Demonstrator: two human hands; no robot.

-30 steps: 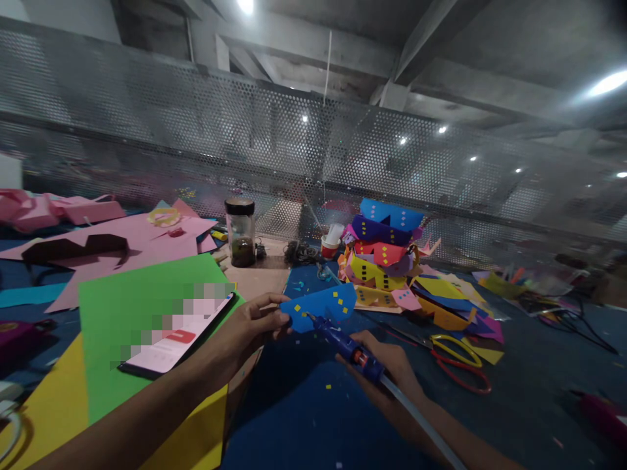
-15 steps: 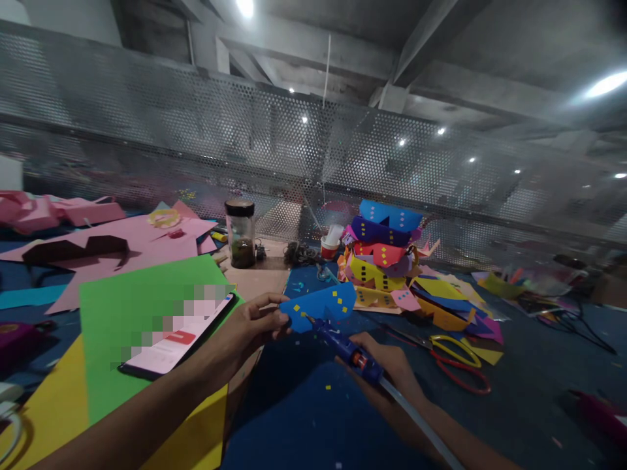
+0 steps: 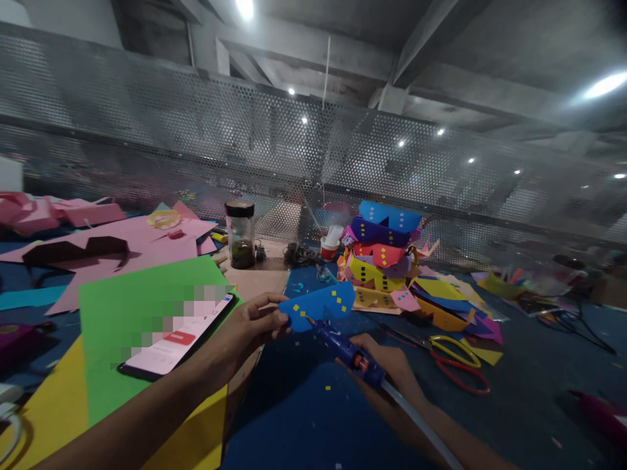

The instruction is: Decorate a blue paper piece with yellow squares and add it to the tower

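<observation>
Pinched by its left end in my left hand [image 3: 259, 320] is a blue paper cutout [image 3: 318, 305] dotted with small yellow squares. My right hand [image 3: 386, 365] is wrapped round a blue glue gun [image 3: 345, 347], with a long translucent glue stick [image 3: 416, 418] sticking out of its back. The gun's nozzle meets the cutout's face, or hovers just over it, near the lower yellow squares; I cannot tell which. A loose yellow square [image 3: 328, 388] lies on the blue tabletop [image 3: 294, 418] below.
Beyond the cutout rises a pile of colored paper cutouts [image 3: 385, 245]. Scissors [image 3: 455, 356] lie right of my right hand. On the left, a phone [image 3: 181, 343] rests on green paper [image 3: 112, 313]. A lidded jar [image 3: 241, 238] and a paper cup [image 3: 330, 247] stand at the back.
Almost nothing differs. The blue cutout has shifted very slightly left in my left hand, while the glue gun's nozzle stays at nearly the same spot.
</observation>
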